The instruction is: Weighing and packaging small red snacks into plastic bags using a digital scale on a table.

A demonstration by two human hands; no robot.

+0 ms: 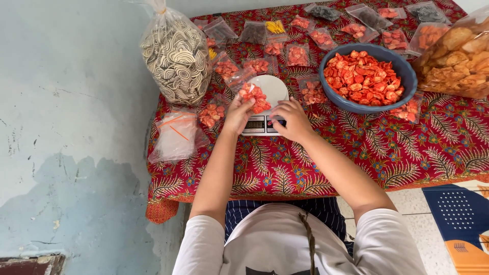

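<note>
bag [253, 95]: small clear plastic pouch, filled with orange-red crackers, lying tilted over the scale's white round plate, its open top pointing up-left | scale [265, 109]: small kitchen scale, white round plate on top, dark display at its near edge, sitting flat on the red patterned cloth, near the table's front edge

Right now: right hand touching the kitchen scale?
Touching. The head view shows the right hand resting on the front panel of the kitchen scale, fingertips over its buttons, no gap visible.

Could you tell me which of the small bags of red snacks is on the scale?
The bag held by the left hand on the scale; the others lie on the cloth.
</note>
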